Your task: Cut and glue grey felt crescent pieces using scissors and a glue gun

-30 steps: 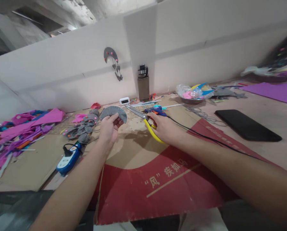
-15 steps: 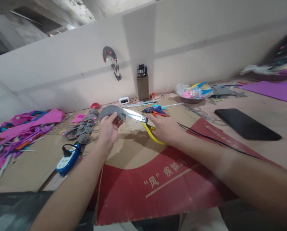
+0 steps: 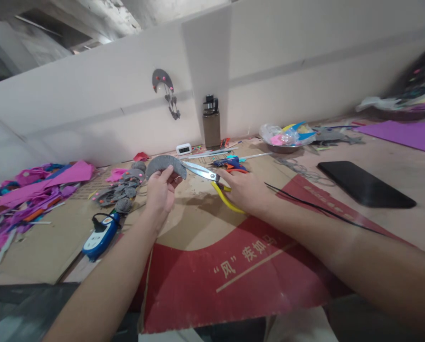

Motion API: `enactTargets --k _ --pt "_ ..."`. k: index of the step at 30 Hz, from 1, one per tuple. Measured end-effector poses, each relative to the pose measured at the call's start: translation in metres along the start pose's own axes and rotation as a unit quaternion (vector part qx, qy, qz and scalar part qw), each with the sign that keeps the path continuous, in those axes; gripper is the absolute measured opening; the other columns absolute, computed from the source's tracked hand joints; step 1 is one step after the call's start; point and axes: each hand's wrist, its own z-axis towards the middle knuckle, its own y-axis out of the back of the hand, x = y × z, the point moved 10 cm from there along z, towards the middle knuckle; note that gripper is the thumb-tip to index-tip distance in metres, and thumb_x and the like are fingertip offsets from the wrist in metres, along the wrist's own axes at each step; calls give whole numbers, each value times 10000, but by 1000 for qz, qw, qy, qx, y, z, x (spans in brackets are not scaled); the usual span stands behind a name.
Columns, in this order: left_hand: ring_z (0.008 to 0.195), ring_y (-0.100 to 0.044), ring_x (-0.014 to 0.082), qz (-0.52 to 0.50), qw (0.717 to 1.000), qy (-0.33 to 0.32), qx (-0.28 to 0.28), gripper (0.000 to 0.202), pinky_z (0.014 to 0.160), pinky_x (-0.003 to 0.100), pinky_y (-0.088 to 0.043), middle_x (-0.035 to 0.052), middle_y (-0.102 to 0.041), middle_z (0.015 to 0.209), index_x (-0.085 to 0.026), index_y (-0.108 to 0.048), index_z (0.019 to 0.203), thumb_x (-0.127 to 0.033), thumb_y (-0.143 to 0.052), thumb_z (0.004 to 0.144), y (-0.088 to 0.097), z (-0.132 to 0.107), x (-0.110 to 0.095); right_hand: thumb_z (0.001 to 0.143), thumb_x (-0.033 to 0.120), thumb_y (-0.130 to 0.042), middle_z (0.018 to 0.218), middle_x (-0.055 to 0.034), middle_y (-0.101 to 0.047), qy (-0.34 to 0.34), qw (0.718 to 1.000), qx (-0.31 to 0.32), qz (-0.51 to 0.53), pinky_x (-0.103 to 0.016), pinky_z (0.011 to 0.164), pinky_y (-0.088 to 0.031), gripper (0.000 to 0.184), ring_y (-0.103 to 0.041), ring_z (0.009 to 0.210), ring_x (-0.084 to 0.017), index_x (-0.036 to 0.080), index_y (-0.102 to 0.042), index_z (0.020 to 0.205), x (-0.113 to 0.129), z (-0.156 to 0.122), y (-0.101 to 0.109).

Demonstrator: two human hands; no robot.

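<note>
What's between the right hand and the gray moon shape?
The scissor blades, pointing from the right hand toward the gray moon shape, in the head view.

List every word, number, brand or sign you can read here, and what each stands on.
“风” 疾如马: on the red-printed cardboard.
Pale lettering farther right on that cardboard: too blurred to read.
White digital display: figures too small to read.
Blue-and-white power strip: sticker markings too small to read.
</note>
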Motion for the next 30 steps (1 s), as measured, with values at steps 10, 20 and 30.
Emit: enactTargets --k 10,20,30 --pt "636 -642 108 13 1000 -3 3 209 676 240 -525 24 -700 721 -148 -631 755 -209 -774 615 0 0 0 953 417 -305 944 -109 -684 9 1000 -7 -18 -292 614 -343 442 -626 748 -225 225 -481 1310 2 0 2" --pt "652 -654 110 9 1000 -12 14 202 710 252 -525 22 -700 722 -145 -634 762 -195 -775 626 -2 0 -2 948 408 -311 959 -107 -689 9 1000 2 -7 -293 609 -343 437 -633 748 -228 230 -482 1309 2 -1 4" --pt "640 -645 108 -1 1000 -15 11 194 701 245 -522 17 -695 705 -147 -625 723 -182 -779 611 -4 -1 -2 940 370 -330 898 -104 -687 16 999 5 -27 -286 565 -307 411 -637 721 -230 224 -500 1284 6 -1 6"
